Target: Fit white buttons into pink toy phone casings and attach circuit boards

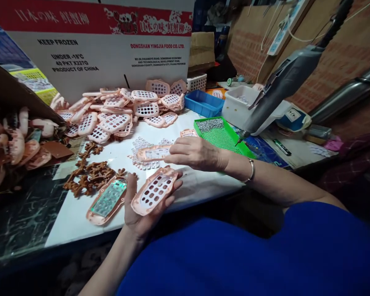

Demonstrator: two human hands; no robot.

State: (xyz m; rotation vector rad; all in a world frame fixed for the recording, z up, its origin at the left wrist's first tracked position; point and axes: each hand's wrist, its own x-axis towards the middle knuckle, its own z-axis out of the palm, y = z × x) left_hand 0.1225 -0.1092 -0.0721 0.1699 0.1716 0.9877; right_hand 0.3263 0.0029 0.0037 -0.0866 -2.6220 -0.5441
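My left hand holds a pink plastic shell with rows of oval holes, tilted in the palm. Just above it, my right hand has its fingers bent together at the right end of another pink shell, which lies among small white keys; what its fingertips grip is hidden. Left of my left hand lies a pink shell with a green circuit board inside. Brown branching pieces are heaped behind that shell.
Pink shells are piled before a white carton. At the right stand a green tray with small metal parts, a blue bin and a white tub. An electric screwdriver hangs over the green tray.
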